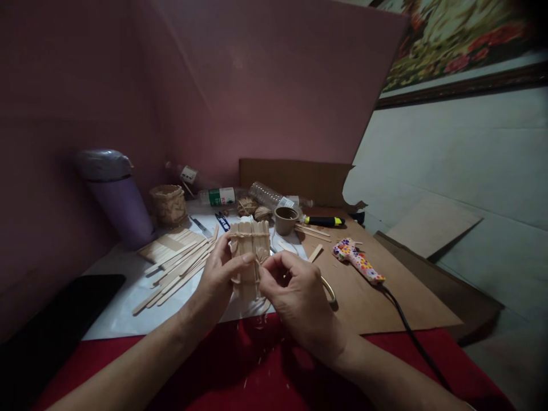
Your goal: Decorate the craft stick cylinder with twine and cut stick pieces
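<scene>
In the middle of the head view, my left hand (220,271) grips a craft-stick holder (246,260) by its left side, thumb across the front. Its pale sticks stand side by side, with a braided twine band (250,234) near the top and another lower down, partly hidden. A small bunch of twine (262,255) sits on the front right. At that bunch, my right hand (295,285) is closed in a pinch, thumb against forefinger; the exact strand between the fingertips is hard to make out.
Loose craft sticks (180,271) lie left of my hands. A purple tumbler (122,205) and a twine-wrapped pot (168,204) stand behind them. Plastic bottles (268,195), a small cup (286,220) and a yellow-black cutter (324,221) sit at the back. A corded floral glue gun (359,261) lies right.
</scene>
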Motion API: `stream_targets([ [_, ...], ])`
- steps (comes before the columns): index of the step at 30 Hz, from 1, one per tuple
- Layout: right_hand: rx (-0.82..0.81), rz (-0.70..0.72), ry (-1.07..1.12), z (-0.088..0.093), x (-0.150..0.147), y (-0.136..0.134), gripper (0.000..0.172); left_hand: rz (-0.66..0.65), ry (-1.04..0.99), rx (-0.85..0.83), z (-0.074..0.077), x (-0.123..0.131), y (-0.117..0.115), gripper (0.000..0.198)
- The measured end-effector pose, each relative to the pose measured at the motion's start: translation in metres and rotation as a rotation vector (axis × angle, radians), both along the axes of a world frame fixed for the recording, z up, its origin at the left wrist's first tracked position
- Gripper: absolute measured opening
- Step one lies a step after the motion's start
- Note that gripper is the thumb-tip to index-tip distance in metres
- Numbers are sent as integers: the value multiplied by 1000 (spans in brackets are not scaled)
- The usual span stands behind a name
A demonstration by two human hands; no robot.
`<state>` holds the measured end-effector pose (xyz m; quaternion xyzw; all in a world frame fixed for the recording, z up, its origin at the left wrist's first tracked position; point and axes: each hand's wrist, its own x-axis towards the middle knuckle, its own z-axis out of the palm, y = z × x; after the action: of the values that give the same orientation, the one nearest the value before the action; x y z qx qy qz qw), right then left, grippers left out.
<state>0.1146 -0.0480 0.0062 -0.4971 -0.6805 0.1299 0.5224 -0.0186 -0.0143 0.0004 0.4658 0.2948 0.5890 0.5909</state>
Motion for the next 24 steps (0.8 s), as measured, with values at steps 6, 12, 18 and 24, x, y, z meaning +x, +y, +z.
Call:
stream_targets([
  [6,-201,42,137,8,1,-2,12,3,6,7,-1,0,1,49],
  [12,-259,13,134,11,2,-2,12,-1,43,55,-6,-1,4,50],
  [18,-437,167,268,15,6,2,10,-11,52,53,-8,-2,4,49],
  [24,-250,44,37,13,5,-1,14,16,38,44,-10,1,5,56],
])
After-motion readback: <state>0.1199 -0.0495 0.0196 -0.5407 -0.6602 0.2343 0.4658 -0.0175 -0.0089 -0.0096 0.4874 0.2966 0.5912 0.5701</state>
